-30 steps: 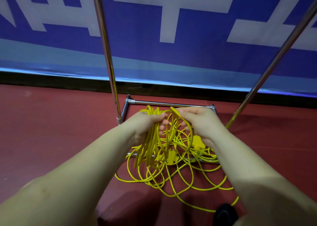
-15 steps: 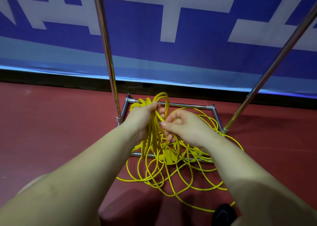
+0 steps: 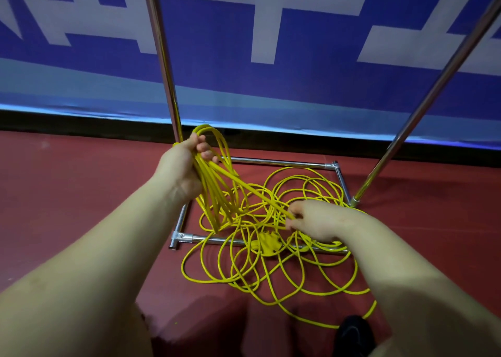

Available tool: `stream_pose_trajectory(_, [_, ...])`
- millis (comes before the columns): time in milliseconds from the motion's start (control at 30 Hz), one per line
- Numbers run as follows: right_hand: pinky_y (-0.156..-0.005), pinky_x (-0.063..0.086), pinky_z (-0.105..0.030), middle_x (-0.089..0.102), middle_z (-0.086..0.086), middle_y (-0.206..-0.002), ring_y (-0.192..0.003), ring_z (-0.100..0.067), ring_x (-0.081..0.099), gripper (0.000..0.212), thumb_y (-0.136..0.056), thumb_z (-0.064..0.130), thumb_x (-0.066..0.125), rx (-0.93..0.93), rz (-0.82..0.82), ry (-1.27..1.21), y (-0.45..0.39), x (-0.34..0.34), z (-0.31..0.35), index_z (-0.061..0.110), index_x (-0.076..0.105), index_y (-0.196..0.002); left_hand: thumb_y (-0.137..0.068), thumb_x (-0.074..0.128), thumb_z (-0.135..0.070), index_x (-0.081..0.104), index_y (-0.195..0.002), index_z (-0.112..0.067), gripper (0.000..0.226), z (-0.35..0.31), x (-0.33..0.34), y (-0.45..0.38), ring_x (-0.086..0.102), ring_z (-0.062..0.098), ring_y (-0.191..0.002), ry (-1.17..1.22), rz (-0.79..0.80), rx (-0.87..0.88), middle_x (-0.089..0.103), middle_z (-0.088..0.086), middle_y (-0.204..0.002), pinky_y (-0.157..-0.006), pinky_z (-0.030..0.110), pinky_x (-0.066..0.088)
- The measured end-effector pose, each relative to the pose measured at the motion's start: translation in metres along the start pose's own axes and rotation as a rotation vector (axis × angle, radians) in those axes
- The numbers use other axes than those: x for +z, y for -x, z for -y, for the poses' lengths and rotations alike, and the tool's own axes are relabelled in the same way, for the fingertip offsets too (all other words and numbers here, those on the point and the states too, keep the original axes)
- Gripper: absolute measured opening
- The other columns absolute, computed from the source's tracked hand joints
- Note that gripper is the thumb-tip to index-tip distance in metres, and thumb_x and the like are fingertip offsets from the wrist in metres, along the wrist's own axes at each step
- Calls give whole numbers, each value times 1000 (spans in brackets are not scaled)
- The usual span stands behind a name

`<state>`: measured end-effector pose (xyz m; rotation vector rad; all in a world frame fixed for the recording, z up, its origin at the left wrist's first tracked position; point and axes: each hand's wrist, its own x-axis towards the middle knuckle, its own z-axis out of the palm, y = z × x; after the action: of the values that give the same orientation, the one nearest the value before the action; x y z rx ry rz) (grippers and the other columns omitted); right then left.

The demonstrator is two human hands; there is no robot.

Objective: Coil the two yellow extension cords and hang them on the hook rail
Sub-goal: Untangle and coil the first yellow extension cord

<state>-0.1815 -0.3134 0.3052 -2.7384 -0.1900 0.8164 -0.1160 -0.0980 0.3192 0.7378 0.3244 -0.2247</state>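
My left hand [image 3: 182,166] grips a bundle of several yellow cord loops [image 3: 214,191] that hang down from my fist above the floor. A taut strand runs from that bundle down to my right hand [image 3: 314,222], which pinches the cord low over the pile. The remaining yellow cord [image 3: 273,272] lies in loose tangled loops on the red floor, across the chrome base frame [image 3: 273,162] of the rack. A yellow socket block [image 3: 267,244] sits in the middle of the pile. The hook rail itself is out of view above.
Two chrome uprights rise from the base, the left pole [image 3: 162,58] vertical and the right pole [image 3: 433,85] slanting. A blue and white banner [image 3: 298,85] stands right behind the rack. A dark shoe [image 3: 352,335] shows at the bottom edge.
My right hand has let go near the bundle and dropped down to the right, pinching a new stretch of cord. My left hand has lifted the bundle slightly and shifted left.
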Motion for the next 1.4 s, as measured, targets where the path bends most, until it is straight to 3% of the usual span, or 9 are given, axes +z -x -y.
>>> stream_pose_trajectory(200, [-65, 46, -24, 64, 8, -78, -76, -16, 64, 20, -93, 8, 44, 37, -92, -154, -4, -5, -13, 18, 58, -83, -100, 39, -25, 49, -74, -15, 29, -11, -6, 2, 37, 6, -40, 22, 3, 16, 37, -8, -51, -49, 17, 39])
stream_pose_trajectory(433, [-56, 50, -20, 66, -1, -73, -49, -11, 64, 13, -93, 12, 50, 90, -223, -1067, 5, -22, -1, 9, 62, -88, -97, 49, -13, 50, -81, -11, 16, 4, 0, 16, 44, 8, -41, -573, 101, 203, 47, -3, -53, -43, 20, 42])
stream_pose_trajectory(567, [-47, 52, -17, 66, 2, -59, -44, -8, 63, 18, -95, 12, 45, 136, -203, -1476, 4, -28, 5, 9, 59, -85, -97, 49, -14, 52, -90, -7, 10, 18, 7, 32, 58, 9, -45, -807, 229, 138, 62, -1, -58, -38, 21, 45])
stream_pose_trajectory(667, [-47, 54, -20, 64, 1, -50, -42, -7, 61, 24, -96, 14, 43, 141, -215, -1664, 4, -31, 8, 7, 59, -79, -96, 50, -13, 55, -96, -9, 6, 33, 11, 37, 69, 13, -68, -894, 365, 65, 71, 3, -78, -58, 32, 58])
stream_pose_trajectory(800, [-47, 54, -22, 64, 0, -50, -40, -8, 60, 27, -97, 16, 42, 159, -238, -1757, 3, -32, 10, 6, 59, -78, -95, 53, -17, 61, -98, -13, 10, 49, 11, 37, 69, 17, -93, -1033, 434, 101, 72, 6, -98, -90, 42, 54])
stream_pose_trajectory(933, [-49, 55, -24, 66, -1, -52, -43, -9, 63, 27, -97, 16, 43, 157, -252, -1835, 2, -34, 8, 6, 60, -80, -93, 57, -25, 60, -99, -21, 8, 48, 14, 34, 68, 16, -92, -1131, 396, 174, 72, 2, -101, -88, 40, 54])
stream_pose_trajectory(1100, [-51, 56, -26, 69, -1, -57, -49, -11, 66, 26, -97, 14, 43, 132, -225, -1872, 3, -35, 12, 5, 60, -80, -93, 58, -28, 55, -101, -29, 8, 50, 14, 32, 60, 7, -71, -1301, 412, 233, 65, -9, -82, -68, 23, 50])
stream_pose_trajectory(1267, [-55, 57, -27, 71, -2, -63, -55, -13, 69, 21, -98, 14, 42, 84, -232, -1890, 3, -35, 16, 6, 56, -84, -91, 61, -22, 58, -107, -12, 19, 54, 13, 25, 66, 20, -83, -1336, 350, 253, 71, 9, -96, -82, 35, 53])
stream_pose_trajectory(1400, [-76, 52, -30, 70, 0, -84, -77, -13, 67, 14, -94, 23, 51, 21, -355, -1323, 4, -29, 17, 14, 61, -95, -94, 57, -13, 59, -96, -4, 10, 52, 12, 21, 67, 21, -73, -1043, 271, 198, 70, 2, -76, -75, 40, 56])
